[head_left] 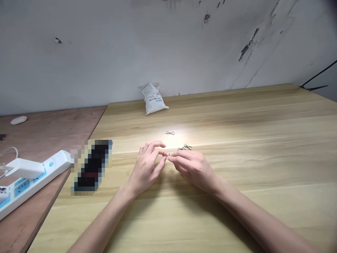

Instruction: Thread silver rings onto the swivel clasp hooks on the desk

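Note:
My left hand [147,165] and my right hand [192,167] meet at the fingertips over the light wooden table [237,147]. Between them they pinch a tiny metal ring [167,155]. A small metal clasp [185,147] lies just beyond my right hand's knuckles; whether it is joined to the pinched piece I cannot tell. A second metal clasp [170,133] lies alone farther back on the table, in a bright spot of light.
A small white pouch [153,98] leans near the wall at the table's back edge. To the left lie a blurred dark object [92,167], a white power strip [31,179] with a white plug, and a small white oval thing [18,120] on a reddish board.

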`<state>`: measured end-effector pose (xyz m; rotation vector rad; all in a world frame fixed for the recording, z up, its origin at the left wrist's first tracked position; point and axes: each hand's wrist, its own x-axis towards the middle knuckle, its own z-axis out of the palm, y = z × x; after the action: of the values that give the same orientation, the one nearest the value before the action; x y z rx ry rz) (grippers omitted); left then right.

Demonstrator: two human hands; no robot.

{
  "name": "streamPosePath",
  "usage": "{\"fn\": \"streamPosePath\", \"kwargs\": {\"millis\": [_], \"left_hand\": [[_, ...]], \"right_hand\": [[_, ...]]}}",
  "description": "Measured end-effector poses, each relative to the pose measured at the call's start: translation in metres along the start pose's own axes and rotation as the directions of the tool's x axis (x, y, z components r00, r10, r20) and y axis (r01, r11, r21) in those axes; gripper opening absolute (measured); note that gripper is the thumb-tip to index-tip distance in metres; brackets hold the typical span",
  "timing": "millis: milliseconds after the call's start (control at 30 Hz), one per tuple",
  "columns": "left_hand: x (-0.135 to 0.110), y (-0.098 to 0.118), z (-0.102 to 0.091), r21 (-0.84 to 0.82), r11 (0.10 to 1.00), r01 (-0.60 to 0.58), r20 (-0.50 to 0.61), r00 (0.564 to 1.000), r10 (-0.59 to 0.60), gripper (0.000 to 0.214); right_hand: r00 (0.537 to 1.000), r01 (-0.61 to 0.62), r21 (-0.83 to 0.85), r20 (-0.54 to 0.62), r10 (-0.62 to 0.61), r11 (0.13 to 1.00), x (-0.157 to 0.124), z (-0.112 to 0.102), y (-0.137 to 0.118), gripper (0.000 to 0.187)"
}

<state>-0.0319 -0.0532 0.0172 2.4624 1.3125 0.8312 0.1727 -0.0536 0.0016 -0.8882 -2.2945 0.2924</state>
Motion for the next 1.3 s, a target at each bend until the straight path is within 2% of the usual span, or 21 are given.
{"fn": "streamPosePath", "kwargs": {"millis": [100,167,300,400,467,533,633,800,900,1000,1067,1300], "left_hand": [[0.001,-0.005,-0.002,-0.117,0.991,0.062,-0.012,0.998,-0.064,0.009],[0.001,-0.008,-0.003,-0.16,0.982,0.101,-0.025,0.994,-0.106,0.009],[0.001,-0.008,-0.003,-0.149,0.986,0.081,-0.003,0.997,-0.083,0.008],[0.0,-0.003,-0.002,-0.123,0.992,0.014,0.037,0.999,-0.01,0.009],[0.0,0.0,-0.001,-0.081,0.996,-0.041,0.055,0.997,0.046,0.009],[0.0,0.001,-0.001,-0.016,0.997,-0.075,0.061,0.995,0.076,0.008],[0.002,0.0,0.0,0.055,0.996,-0.076,0.084,0.994,0.071,0.009],[-0.001,-0.002,0.003,0.067,0.998,-0.005,0.186,0.983,-0.007,0.012],[-0.002,-0.003,0.005,0.082,0.997,-0.005,0.214,0.977,-0.013,0.012],[-0.001,-0.007,0.005,0.115,0.992,-0.054,0.226,0.974,0.027,0.013],[0.0,-0.014,0.001,0.159,0.985,-0.069,0.211,0.977,0.034,0.015],[0.003,-0.051,-0.024,0.304,0.949,-0.084,0.152,0.988,0.039,0.01]], "right_hand": [[0.995,0.079,-0.054,0.066,-0.075,0.995,-0.001,-0.004,0.004,0.033],[0.996,0.08,-0.054,0.055,-0.077,0.995,0.0,-0.006,0.005,0.033],[0.998,-0.046,0.037,-0.043,0.048,0.998,0.002,-0.004,0.002,0.025],[0.986,-0.161,0.138,-0.019,0.165,0.977,0.003,0.001,-0.001,0.024],[0.986,-0.164,0.144,0.01,0.164,0.976,0.003,0.004,-0.001,0.021],[0.992,-0.129,0.086,0.029,0.127,0.988,0.003,0.005,0.003,0.023],[0.997,-0.022,-0.11,0.065,0.029,0.994,0.003,0.001,0.011,0.027],[0.986,0.164,-0.423,0.057,-0.155,0.891,0.004,-0.004,0.011,0.022],[0.962,0.262,-0.47,0.059,-0.266,0.843,0.005,0.0,0.0,0.024],[0.94,0.333,-0.432,0.077,-0.334,0.838,0.006,0.005,-0.012,0.025],[0.944,0.329,-0.383,0.114,-0.309,0.863,0.006,0.007,-0.014,0.026],[0.964,0.178,-0.25,0.241,-0.117,0.952,0.002,0.002,-0.001,0.021]]}}
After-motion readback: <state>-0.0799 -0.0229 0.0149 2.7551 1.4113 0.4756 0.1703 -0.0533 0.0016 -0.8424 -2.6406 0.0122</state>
